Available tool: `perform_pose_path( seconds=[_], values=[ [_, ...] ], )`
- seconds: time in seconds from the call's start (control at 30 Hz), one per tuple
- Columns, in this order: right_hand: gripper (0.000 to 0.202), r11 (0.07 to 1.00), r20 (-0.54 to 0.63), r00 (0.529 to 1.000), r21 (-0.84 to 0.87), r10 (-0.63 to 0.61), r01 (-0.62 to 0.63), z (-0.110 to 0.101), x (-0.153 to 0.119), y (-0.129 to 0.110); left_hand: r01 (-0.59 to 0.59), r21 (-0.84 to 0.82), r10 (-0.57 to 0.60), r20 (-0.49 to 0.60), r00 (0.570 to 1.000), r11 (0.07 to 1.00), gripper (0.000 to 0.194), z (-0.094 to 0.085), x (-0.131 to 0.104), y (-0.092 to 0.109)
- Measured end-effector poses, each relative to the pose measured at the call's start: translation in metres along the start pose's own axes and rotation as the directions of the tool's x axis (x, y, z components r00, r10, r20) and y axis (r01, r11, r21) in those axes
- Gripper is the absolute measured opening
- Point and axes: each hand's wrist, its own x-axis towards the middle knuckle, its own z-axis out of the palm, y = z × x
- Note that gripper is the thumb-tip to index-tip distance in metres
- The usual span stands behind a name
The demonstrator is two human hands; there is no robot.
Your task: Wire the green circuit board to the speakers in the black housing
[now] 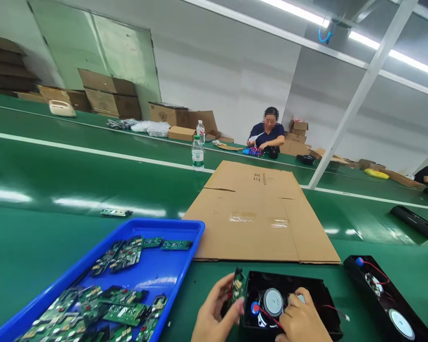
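Above the green bench (39,247), the left hand (216,312) pinches 1 circuit board (238,286).

We lose the tray (157,269) and far-right case (376,299) at the bottom edge; right hand (301,317) hides most of a pale part (301,298), left hand (216,311) covers some board (238,286); carton (260,237) small print unreadable.
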Motion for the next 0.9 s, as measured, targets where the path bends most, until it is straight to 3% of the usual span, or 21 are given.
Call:
perform_pose_path(
  seconds=[0.17, 0.23, 0.33, 0.43, 0.53, 0.63, 0.7, 0.73, 0.8, 0.9],
  values=[
    [0.012, 0.977, 0.119, 0.993, 0.207, 0.025, -0.050, -0.064, 0.016, -0.002, 0.224, -0.197, -0.201, 0.129, 0.971, 0.955, 0.048, 0.001, 0.011, 0.019],
    [0.017, 0.943, 0.074, 0.993, 0.315, 0.090, -0.109, -0.088, 0.022, -0.001, 0.265, -0.220, -0.229, 0.178, 0.957, 0.939, 0.051, 0.000, 0.011, 0.019],
    [0.020, 0.876, -0.108, 0.965, 0.453, 0.239, -0.166, -0.105, 0.028, -0.002, 0.173, -0.119, -0.152, 0.170, 0.974, 0.978, 0.055, 0.000, 0.009, 0.016],
    [0.011, 0.821, -0.286, 0.886, 0.548, 0.366, -0.162, -0.098, 0.033, -0.006, 0.105, 0.012, -0.106, 0.131, 0.986, 0.994, 0.048, 0.000, 0.008, 0.018],
    [0.007, 0.733, -0.353, 0.793, 0.660, 0.497, -0.165, -0.080, 0.039, -0.013, 0.057, 0.122, -0.067, 0.087, 0.994, 0.991, 0.036, -0.002, 0.010, 0.028],
    [0.015, 0.459, -0.224, 0.686, 0.870, 0.693, -0.180, -0.062, 0.046, -0.021, -0.046, 0.316, 0.014, 0.102, 0.995, 0.948, 0.036, -0.008, 0.012, 0.039],
    [0.019, 0.237, -0.076, 0.647, 0.957, 0.759, -0.165, -0.054, 0.050, -0.025, -0.108, 0.433, 0.056, 0.131, 0.990, 0.895, 0.040, -0.012, 0.012, 0.043],
    [0.021, 0.165, -0.028, 0.649, 0.975, 0.761, -0.152, -0.051, 0.052, -0.025, -0.127, 0.470, 0.066, 0.144, 0.987, 0.873, 0.041, -0.013, 0.013, 0.045],
    [0.024, 0.138, -0.006, 0.677, 0.980, 0.736, -0.141, -0.048, 0.055, -0.025, -0.167, 0.501, 0.082, 0.186, 0.979, 0.849, 0.037, -0.015, 0.012, 0.049],
    [0.020, 0.273, -0.023, 0.745, 0.938, 0.667, -0.215, -0.048, 0.056, -0.023, -0.282, 0.486, 0.154, 0.286, 0.946, 0.827, 0.024, -0.014, 0.011, 0.055]
  ],
)
